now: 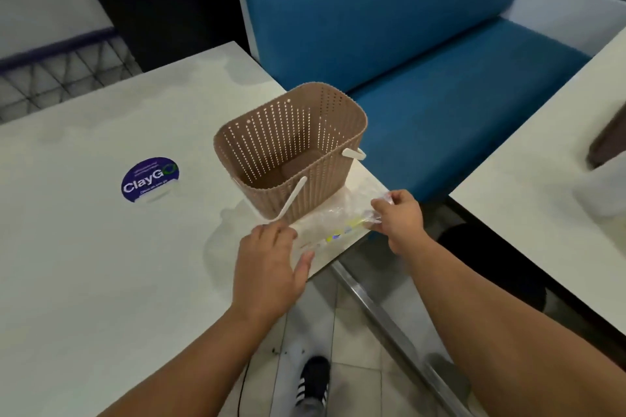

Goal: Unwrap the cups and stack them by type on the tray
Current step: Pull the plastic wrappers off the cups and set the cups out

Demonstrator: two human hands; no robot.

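Right hand holds a pinching grip on the clear wrapped cup pack at the worktop corner beside a basket; left hand, fingers spread, steadies it for unwrapping

Two hands are counted: a left hand and a right hand. One clear plastic wrapper is noted. One tan perforated basket is recorded, fitted with two white handles. Two desks are seen, the near desk and a second desk. One round sticker, one blue bench seat and one shoe are counted.
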